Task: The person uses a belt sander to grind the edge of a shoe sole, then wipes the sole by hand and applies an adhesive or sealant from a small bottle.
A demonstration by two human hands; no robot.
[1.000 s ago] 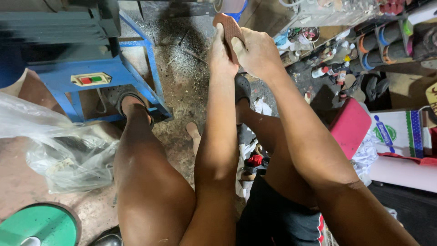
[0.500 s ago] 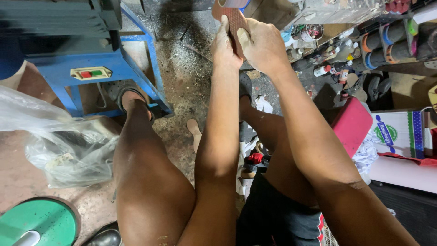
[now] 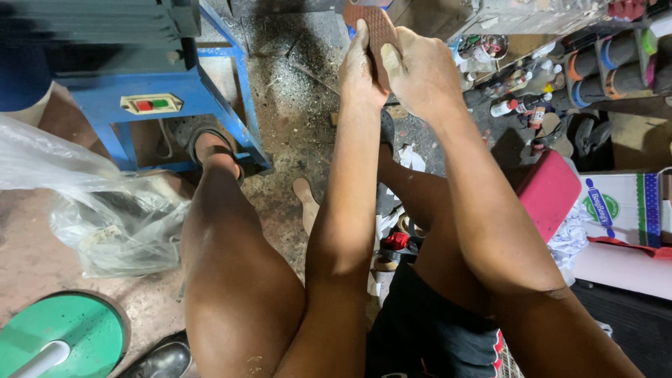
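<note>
Near the top centre of the frame both hands close around a flat brown shoe sole (image 3: 376, 29) with a fine textured face. The left hand (image 3: 360, 66) presses along its left edge with fingers stretched up against it, while the right hand (image 3: 423, 70) wraps the right edge, thumb laid across the face — both grips are tight on the piece, which is held up in the air above the dusty concrete floor (image 3: 294, 105). Its top edge runs out of the frame.

At the upper left stands a blue metal machine stand (image 3: 210, 91) with a small switch box (image 3: 152, 104) showing a red and a green button. A sandalled foot (image 3: 210, 143) rests just beside the stand's leg. A crumpled clear plastic bag (image 3: 105, 217) lies at the left edge, and a green round lid (image 3: 59, 336) sits in the lower left corner, with a black shoe (image 3: 161, 358) near it.

On the right, a red block (image 3: 549, 192) lies beside a white cardboard box (image 3: 623, 210) — above them, bottles and rolls of tape (image 3: 595, 66) crowd a shelf at the upper right.
</note>
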